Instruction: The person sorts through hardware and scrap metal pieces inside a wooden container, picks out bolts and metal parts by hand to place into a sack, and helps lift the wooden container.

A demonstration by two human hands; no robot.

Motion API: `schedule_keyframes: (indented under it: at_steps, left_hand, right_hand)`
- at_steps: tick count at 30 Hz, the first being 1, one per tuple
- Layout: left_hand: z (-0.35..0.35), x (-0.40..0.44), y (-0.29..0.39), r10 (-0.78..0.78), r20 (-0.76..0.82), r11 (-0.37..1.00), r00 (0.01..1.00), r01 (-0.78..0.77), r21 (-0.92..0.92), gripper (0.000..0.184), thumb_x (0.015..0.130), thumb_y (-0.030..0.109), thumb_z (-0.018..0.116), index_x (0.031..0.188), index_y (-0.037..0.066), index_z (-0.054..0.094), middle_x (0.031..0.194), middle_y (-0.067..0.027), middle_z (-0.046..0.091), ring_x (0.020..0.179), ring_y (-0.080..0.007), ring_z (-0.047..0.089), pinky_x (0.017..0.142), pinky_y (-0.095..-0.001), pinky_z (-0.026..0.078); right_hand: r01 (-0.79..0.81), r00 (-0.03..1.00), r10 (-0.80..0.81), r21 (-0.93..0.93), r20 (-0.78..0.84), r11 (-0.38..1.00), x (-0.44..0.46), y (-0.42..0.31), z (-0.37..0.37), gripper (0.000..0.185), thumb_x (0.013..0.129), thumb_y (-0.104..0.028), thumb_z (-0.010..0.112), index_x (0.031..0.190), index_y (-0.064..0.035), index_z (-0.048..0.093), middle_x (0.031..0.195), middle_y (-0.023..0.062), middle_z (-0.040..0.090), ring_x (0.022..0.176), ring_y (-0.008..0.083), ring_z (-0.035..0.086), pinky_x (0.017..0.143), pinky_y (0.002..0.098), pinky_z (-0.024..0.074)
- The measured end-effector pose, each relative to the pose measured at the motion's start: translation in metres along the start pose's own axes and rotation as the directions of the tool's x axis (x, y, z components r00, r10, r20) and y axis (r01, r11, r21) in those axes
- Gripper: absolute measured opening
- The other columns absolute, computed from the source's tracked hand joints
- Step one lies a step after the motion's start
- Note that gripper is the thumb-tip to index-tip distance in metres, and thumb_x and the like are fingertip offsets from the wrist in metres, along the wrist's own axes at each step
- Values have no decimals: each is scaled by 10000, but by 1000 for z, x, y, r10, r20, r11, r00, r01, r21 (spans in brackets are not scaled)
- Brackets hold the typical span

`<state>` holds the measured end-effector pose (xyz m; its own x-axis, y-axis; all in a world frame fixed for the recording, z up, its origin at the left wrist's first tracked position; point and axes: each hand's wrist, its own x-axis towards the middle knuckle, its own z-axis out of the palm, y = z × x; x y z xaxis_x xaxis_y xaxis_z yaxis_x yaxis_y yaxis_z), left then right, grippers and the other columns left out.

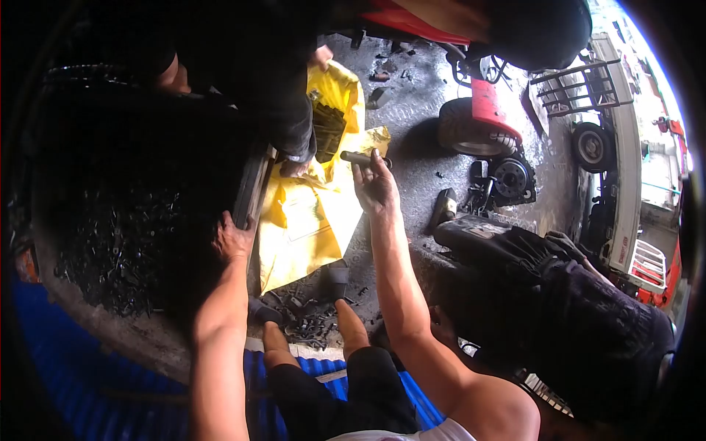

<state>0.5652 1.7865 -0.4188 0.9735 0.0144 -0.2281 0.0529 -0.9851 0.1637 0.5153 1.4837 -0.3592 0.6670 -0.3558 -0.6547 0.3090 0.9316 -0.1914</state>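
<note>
In my right hand is a short dark metal pin, gripped between thumb and fingers beside the yellow sack. My left hand lies on the edge board of a dark bin, fingers stretched along it. Just right of the board a large yellow sack is spread, its mouth showing several dark metal pieces. A person in dark clothes leans over it; one of their hands is at the sack's near fold. Another hand is at its top edge.
Many small metal parts fill the dark area at left. More loose parts lie around my feet. At right are a wheel with a red fender, a round hub and a person in dark clothes. Blue corrugated sheet lies below.
</note>
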Motion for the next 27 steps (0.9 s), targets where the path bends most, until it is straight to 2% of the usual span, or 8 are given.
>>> schedule_keyframes:
  at_steps: [4,7,10,15,21,22,26,27]
  left_hand:
    - [7,-1,-4,9,-31,1000,999,-10,-2,563,730,515,543,1094,87,514,1038,-180,569,959,-369,554,767,-522,443]
    - [7,1,-5,20,-39,999,999,-21,-28,565,735,521,538,1100,90,511,1068,-179,562,972,-369,552,779,-528,439]
    - [2,-2,-6,16,-22,999,1000,-17,-37,575,741,530,528,1114,94,508,1089,-182,555,983,-370,550,792,-535,434]
    - [12,-3,-9,8,-31,1000,999,-9,-28,616,739,550,516,1164,106,478,1102,-179,552,1011,-362,546,819,-546,424]
    - [-4,-6,-6,-30,85,995,996,38,-91,629,745,513,549,1230,123,455,1169,-167,529,1078,-351,520,899,-595,362]
    - [-4,-7,-9,-13,102,993,995,25,-117,657,747,516,555,1268,134,434,1206,-166,516,1104,-373,497,942,-553,351]
    - [15,-24,-44,237,-89,883,967,-253,-395,733,778,476,583,1355,112,314,1325,-261,374,1231,-420,333,1029,-464,278]
    - [-9,-54,-41,283,-104,876,953,-302,-377,739,775,451,603,1355,106,303,1319,-279,364,1242,-423,311,1033,-475,266]
  right_hand:
    - [120,980,-126,-49,-153,992,4,14,-9,243,859,-143,609,1019,19,524,934,95,558,893,184,561,777,306,483]
    - [239,947,-320,-713,21,659,-7,24,-30,323,838,-161,633,1066,-22,452,1002,97,479,936,230,534,756,372,490]
    - [102,972,-181,-427,-148,898,-32,37,-44,314,840,-151,630,1036,50,489,1012,154,538,956,233,576,798,324,513]
    - [184,947,-296,-965,123,185,-81,79,-153,178,778,-165,670,890,-28,646,805,107,649,735,165,615,681,267,494]
    - [-407,836,31,-581,-548,705,-200,117,-196,114,779,-169,620,839,-81,582,763,44,599,545,153,515,454,270,400]
    - [-320,903,74,-549,-423,772,-207,130,-244,146,781,-172,622,883,-77,578,719,35,572,523,142,497,453,268,396]
    - [-150,957,-104,-767,-271,624,-292,137,-206,149,826,-164,608,911,-46,576,772,34,593,693,125,533,582,278,416]
    - [-128,967,-157,-920,-198,370,-305,131,-212,158,818,-150,622,904,-21,591,816,39,607,731,125,536,620,289,433]
